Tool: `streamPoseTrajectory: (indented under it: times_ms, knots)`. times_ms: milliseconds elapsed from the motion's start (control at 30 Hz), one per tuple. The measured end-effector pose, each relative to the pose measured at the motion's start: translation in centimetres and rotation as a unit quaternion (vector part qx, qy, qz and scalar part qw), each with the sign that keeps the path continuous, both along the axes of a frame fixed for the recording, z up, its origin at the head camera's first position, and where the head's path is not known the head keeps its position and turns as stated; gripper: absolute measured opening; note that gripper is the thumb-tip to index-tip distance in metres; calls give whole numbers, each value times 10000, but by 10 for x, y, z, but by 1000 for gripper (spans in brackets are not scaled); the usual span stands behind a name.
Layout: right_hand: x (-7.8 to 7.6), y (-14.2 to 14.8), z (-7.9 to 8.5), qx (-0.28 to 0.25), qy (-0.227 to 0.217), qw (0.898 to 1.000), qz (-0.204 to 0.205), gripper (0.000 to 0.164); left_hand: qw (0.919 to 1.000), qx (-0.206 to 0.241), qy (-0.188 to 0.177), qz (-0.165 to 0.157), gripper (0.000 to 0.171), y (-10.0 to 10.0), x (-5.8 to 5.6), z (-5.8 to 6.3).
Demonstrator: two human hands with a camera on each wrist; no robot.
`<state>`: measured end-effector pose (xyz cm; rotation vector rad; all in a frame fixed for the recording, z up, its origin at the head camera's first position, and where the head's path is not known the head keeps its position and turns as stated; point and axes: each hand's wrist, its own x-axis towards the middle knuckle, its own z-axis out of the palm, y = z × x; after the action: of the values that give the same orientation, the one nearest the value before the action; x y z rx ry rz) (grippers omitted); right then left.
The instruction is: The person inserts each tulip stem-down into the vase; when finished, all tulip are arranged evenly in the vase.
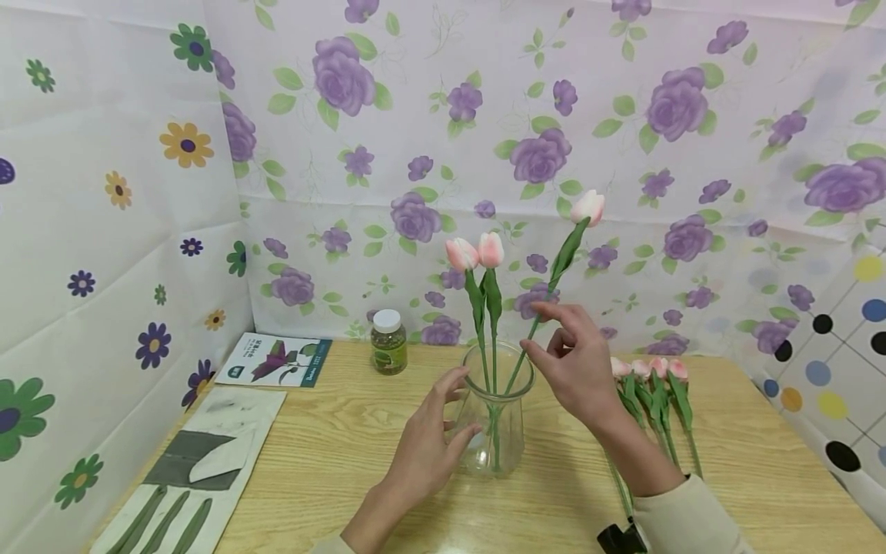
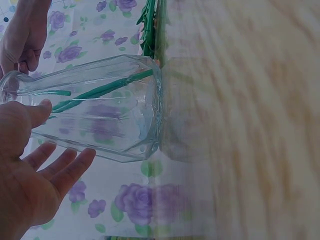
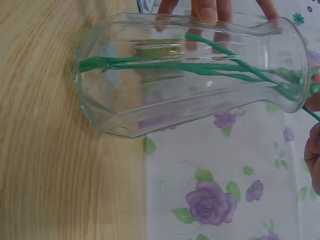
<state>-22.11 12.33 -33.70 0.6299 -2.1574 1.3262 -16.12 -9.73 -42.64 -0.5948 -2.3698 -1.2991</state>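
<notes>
A clear glass vase (image 1: 508,446) stands upright on the table, holding two pink-and-white artificial tulips (image 1: 491,251) with green stems. My right hand (image 1: 577,365) pinches the stem of a third tulip (image 1: 588,208) between thumb and fingers, above the rim on the right. That stem slants through the vase mouth, and its lower end (image 3: 192,36) hangs inside the glass, above the bottom. At the vase's left side is my left hand (image 1: 425,442), thumb and loosely extended fingers spread along the glass. In the left wrist view its fingertips (image 2: 86,156) lie beside the glass wall.
Several more tulips (image 1: 661,400) lie on the table at right, partly behind my right forearm. A small black object (image 1: 621,538) is near the front edge. At the back stands a white-capped jar (image 1: 389,342); a printed card (image 1: 277,360) and a patterned sheet (image 1: 197,462) lie left.
</notes>
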Motion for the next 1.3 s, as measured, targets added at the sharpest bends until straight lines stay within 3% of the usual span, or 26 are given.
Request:
streamPoseTrajectory:
  times_ms: [433,1300]
  knots:
    - [-2,-2,-6,433,335,9984,164,48,10000,6,-13,0,83,0,0,0]
    - [-4,-5,-12,607,-119,9972,424,35,10000,-55,-61,-8,82,-1,0,0]
